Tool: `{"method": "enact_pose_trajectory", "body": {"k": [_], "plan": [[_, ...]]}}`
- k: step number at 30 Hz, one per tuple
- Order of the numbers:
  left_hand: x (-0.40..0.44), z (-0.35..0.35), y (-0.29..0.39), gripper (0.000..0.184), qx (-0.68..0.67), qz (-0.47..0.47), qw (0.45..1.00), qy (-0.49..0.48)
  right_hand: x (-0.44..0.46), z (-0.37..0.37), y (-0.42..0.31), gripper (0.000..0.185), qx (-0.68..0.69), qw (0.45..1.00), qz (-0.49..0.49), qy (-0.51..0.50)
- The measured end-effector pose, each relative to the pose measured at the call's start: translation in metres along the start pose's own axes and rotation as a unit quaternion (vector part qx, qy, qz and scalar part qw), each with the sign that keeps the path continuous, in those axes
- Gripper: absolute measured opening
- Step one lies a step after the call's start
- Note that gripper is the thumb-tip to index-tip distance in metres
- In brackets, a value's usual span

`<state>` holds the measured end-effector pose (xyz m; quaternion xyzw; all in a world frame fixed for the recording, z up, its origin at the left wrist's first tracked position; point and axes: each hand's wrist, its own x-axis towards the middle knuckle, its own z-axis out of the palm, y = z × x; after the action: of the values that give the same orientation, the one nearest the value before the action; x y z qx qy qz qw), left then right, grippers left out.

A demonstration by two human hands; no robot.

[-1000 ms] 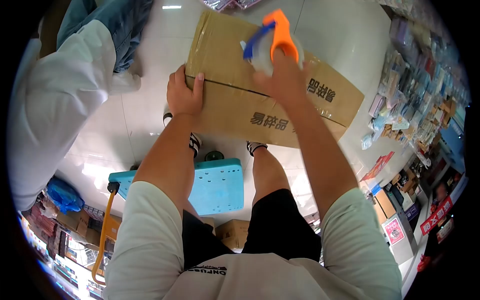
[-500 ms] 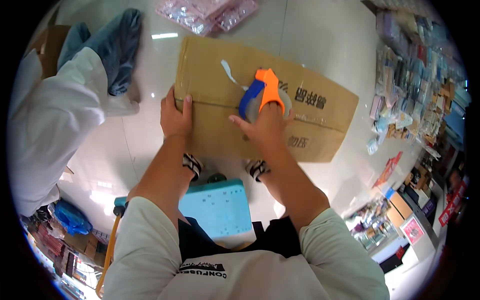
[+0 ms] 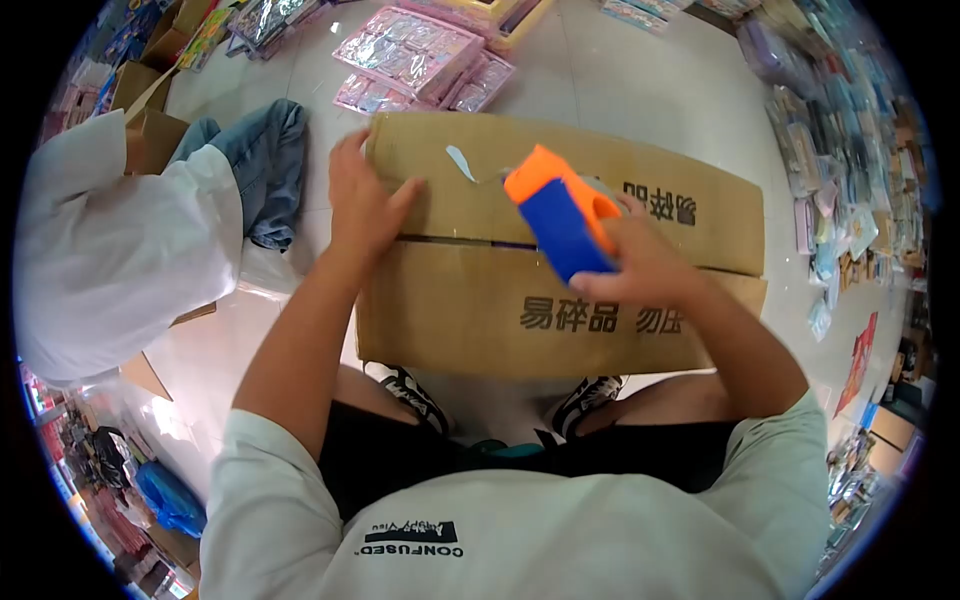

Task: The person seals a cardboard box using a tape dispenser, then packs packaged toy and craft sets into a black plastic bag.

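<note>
A cardboard box (image 3: 450, 310) with dark printed characters lies in front of me, a seam running along its top. My left hand (image 3: 368, 200) rests at the box's left end, thumb on top and fingers spread over the far edge. In my right hand (image 3: 640, 250) is an orange and blue tape dispenser (image 3: 565, 215), tilted above the seam right of centre. A small white strip (image 3: 460, 162) lies on the far flap. The roll is mostly hidden behind the dispenser.
Pink plastic-wrapped packages (image 3: 410, 55) lie on the floor beyond the box. Another person in a white top (image 3: 130, 250) and jeans is at the left. Packaged goods (image 3: 810, 170) are piled along the right side. A blue bag (image 3: 170, 497) sits at lower left.
The box now appears nearer and lower, with its seam more level. The dispenser has turned so its blue side faces up. My left hand has opened wider, and the blue-green stool is mostly out of sight.
</note>
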<state>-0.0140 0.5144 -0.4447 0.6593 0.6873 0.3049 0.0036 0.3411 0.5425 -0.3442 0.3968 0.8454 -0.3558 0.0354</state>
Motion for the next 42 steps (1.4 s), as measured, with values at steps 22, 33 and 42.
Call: {"method": "enact_pose_trajectory", "body": {"k": [22,33,42], "plan": [[-0.01,-0.103,0.09,0.04,-0.655,-0.219,0.557,-0.461,-0.042,-0.022,-0.02,0.075,0.539,0.801,-0.112,-0.235],[-0.008,-0.1,0.087,0.033,-0.705,-0.191,0.554,-0.399,-0.045,-0.02,-0.038,0.074,0.52,0.833,-0.111,-0.155],[0.006,-0.097,0.089,0.042,-0.643,-0.185,0.552,-0.498,-0.047,-0.017,-0.036,0.074,0.54,0.829,-0.074,-0.126]]}}
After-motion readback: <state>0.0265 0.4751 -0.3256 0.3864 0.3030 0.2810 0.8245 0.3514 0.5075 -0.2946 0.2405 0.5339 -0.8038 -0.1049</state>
